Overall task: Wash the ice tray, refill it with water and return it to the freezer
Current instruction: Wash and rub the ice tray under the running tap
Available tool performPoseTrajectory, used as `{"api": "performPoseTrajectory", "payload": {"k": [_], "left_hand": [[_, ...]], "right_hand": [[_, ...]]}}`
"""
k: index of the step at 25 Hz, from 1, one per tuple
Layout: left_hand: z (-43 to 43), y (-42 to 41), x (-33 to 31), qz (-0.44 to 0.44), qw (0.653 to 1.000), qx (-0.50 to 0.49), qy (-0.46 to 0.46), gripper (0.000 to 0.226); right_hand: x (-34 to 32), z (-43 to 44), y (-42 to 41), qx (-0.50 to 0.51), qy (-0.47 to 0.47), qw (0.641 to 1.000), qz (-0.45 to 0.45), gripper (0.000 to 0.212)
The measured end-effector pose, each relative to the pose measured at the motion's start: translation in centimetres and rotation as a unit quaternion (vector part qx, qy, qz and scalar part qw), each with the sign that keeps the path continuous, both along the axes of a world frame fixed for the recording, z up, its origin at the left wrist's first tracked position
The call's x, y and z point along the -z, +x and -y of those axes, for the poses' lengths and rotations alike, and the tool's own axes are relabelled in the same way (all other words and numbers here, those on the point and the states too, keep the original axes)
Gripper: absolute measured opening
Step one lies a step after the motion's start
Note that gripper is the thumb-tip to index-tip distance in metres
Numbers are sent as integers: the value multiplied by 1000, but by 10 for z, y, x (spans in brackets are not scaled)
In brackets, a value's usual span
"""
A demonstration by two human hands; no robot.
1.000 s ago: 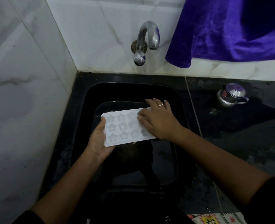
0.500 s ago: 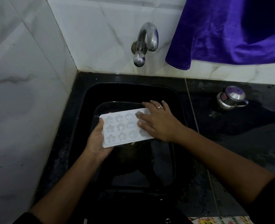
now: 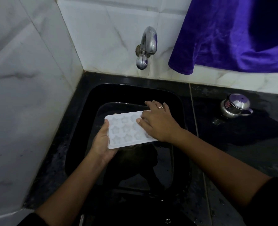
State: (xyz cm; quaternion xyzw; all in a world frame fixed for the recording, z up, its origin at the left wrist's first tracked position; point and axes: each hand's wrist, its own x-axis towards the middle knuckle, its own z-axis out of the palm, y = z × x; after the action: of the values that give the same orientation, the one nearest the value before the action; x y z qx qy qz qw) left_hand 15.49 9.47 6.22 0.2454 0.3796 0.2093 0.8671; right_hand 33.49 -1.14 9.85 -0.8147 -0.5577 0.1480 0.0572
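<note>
We've got the white ice tray over the black sink, below the tap. Our left hand grips its left end, thumb on top; our right hand lies flat, fingers spread over the star moulds.

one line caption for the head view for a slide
Left hand holds white star-mould plastic ice tray over black sink; right hand rubs it.

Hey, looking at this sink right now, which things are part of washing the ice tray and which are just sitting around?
Part of the job:
ice tray, held over the sink
left hand, gripping its end
right hand, pressed on its top
tap, no water seen running
sink

Just lying about:
purple cloth hanging at the wall
small steel pot on the counter
</note>
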Motion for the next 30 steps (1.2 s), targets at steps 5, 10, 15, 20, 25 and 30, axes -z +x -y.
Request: {"api": "performPoseTrajectory", "payload": {"k": [5, 10, 15, 20, 25, 30], "left_hand": [[8, -2, 2, 2, 1000, -22, 3, 54], [27, -1, 8, -13, 999, -45, 5, 53], [43, -5, 15, -14, 998, -68, 5, 50], [50, -9, 20, -16, 997, -67, 18, 56], [59, -1, 18, -24, 998, -63, 22, 56], [59, -5, 15, -18, 998, -55, 28, 52]], "right_hand": [[-5, 10, 18, -7, -12, 999, -32, 45], [2, 21, 14, -103, -22, 992, 76, 61], [6, 35, 27, -69, -20, 996, -51, 45], [12, 43, 23, -88, -6, 996, -34, 49], [11, 43, 18, -66, 5, 998, -22, 51], [3, 50, 33, -44, -15, 996, -80, 44]]}}
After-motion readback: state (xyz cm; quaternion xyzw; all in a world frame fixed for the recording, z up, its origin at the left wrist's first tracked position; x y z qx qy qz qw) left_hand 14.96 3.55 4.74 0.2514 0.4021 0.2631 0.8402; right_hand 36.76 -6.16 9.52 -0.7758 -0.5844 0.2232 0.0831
